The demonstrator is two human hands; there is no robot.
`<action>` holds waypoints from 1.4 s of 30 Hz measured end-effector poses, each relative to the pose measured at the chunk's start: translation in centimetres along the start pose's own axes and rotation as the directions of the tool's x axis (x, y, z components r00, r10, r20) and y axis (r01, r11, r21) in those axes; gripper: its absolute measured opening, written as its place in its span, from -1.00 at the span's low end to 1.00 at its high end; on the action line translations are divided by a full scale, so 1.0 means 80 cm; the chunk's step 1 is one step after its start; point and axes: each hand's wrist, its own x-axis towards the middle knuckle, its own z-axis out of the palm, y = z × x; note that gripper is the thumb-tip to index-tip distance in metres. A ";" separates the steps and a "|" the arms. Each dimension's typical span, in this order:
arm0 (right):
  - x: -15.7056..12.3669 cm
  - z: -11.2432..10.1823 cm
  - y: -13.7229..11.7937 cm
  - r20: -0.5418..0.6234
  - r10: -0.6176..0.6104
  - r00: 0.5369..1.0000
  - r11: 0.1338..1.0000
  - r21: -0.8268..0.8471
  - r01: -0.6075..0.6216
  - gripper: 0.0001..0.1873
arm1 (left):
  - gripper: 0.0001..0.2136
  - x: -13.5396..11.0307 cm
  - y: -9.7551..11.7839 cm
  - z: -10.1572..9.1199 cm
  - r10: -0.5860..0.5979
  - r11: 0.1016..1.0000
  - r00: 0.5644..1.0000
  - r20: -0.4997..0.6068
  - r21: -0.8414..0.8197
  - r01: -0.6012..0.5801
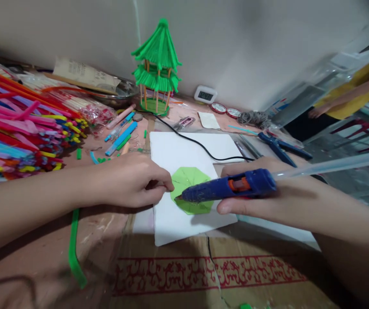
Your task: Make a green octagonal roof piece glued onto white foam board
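One blue glue gun (pixel 216 191) is clasped in my right hand (pixel 261 207), above the green octagon (pixel 192 178), which lies on a white sheet (pixel 171 227). My left hand (pixel 139 178) rests at the octagon's left edge, fingers (pixel 168 180) curled; whether they pinch it, I cannot tell. Hazard, in my judgement: the nozzle (pixel 179 198) sits near those fingers, so a slip could burn them or mar the octagon. The gun's long axis runs crosswise, nozzle leftward and slightly down, glue stick (pixel 332 165) projecting rightward.
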 end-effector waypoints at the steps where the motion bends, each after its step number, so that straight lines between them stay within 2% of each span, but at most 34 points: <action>1: 0.001 0.001 0.000 0.006 0.001 1.000 1.000 -0.004 -0.001 -0.57 | -0.74 0.000 0.000 0.000 -0.003 1.000 1.000 0.001 -0.003 0.003; 12: 0.005 0.008 0.006 0.070 0.034 0.997 0.999 0.004 -0.035 -0.58 | -0.75 -0.001 0.003 -0.001 -0.006 1.000 1.000 -0.009 0.025 0.007; 24: 0.000 0.016 0.014 -0.012 -0.052 0.999 0.999 0.012 0.052 -0.58 | -0.75 0.001 0.003 0.000 0.001 1.000 1.000 -0.003 0.023 -0.001; 29: 0.003 0.010 0.011 0.041 0.026 0.999 1.000 -0.011 -0.025 -0.51 | -0.74 0.001 0.005 -0.001 -0.009 1.000 1.000 0.008 0.025 0.009; 33: 0.003 0.004 0.010 0.086 0.088 0.992 0.996 -0.043 -0.084 -0.53 | -0.75 0.000 0.004 -0.001 -0.001 1.000 1.000 0.000 0.016 0.001; 42: 0.001 -0.001 0.016 0.018 0.001 1.000 0.992 -0.122 0.001 -0.60 | -0.75 -0.001 0.002 0.002 0.007 1.000 1.000 -0.010 0.027 -0.007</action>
